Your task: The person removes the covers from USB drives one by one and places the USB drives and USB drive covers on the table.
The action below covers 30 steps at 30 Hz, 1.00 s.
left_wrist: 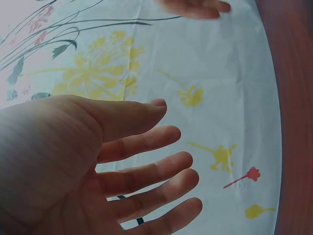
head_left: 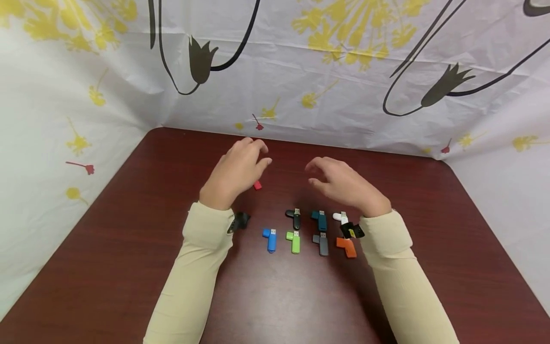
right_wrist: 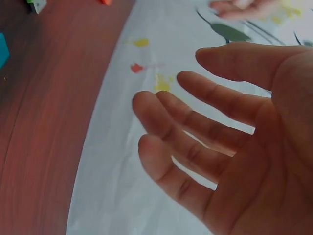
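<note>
My left hand [head_left: 235, 167] hovers over the table's far middle with relaxed fingers, holding nothing. Beneath it a red object [head_left: 257, 185] shows only in part. To the right, my right hand [head_left: 343, 181] is also raised, fingers loosely bent and nothing in them. Nearer the front lie USB flash drives in two rows. The back row has a black drive [head_left: 297, 220], a teal one [head_left: 322, 221] and a white one [head_left: 343, 218]. In front are a blue drive [head_left: 271, 241], a lime green one [head_left: 296, 243], a grey one [head_left: 323, 245] and an orange one [head_left: 350, 249], partly covered by the wrist strap.
A dark reddish-brown table [head_left: 129, 248] carries everything. White cloth [head_left: 266, 105] with yellow, red and dark flower prints rises behind it and along both sides. Black straps [head_left: 240, 221] are around the wrists.
</note>
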{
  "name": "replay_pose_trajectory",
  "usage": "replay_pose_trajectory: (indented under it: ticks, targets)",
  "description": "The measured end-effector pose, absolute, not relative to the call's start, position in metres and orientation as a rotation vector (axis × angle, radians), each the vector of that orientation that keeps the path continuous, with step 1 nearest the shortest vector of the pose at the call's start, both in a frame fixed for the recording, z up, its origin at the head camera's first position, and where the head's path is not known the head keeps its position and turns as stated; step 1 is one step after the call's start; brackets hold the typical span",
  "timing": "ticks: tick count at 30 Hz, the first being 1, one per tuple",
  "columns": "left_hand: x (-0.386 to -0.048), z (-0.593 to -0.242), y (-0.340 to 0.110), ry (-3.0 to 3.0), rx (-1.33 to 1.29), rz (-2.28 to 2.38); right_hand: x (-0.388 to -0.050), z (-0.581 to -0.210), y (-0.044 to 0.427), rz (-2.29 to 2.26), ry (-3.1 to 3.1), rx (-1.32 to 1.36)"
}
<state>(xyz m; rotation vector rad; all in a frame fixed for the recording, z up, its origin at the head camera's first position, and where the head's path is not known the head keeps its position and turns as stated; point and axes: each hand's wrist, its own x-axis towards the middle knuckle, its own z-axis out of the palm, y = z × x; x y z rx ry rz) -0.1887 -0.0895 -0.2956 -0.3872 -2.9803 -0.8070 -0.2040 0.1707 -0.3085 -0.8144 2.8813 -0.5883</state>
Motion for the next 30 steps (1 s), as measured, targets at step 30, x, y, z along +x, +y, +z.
replay_pose_trajectory:
  ticks: [30]
  targets:
    - [-0.187, -0.284, -0.106, -2.926, -0.304, -0.872, -0.276, -0.355, 0.049, -0.005, 2.611, -1.242]
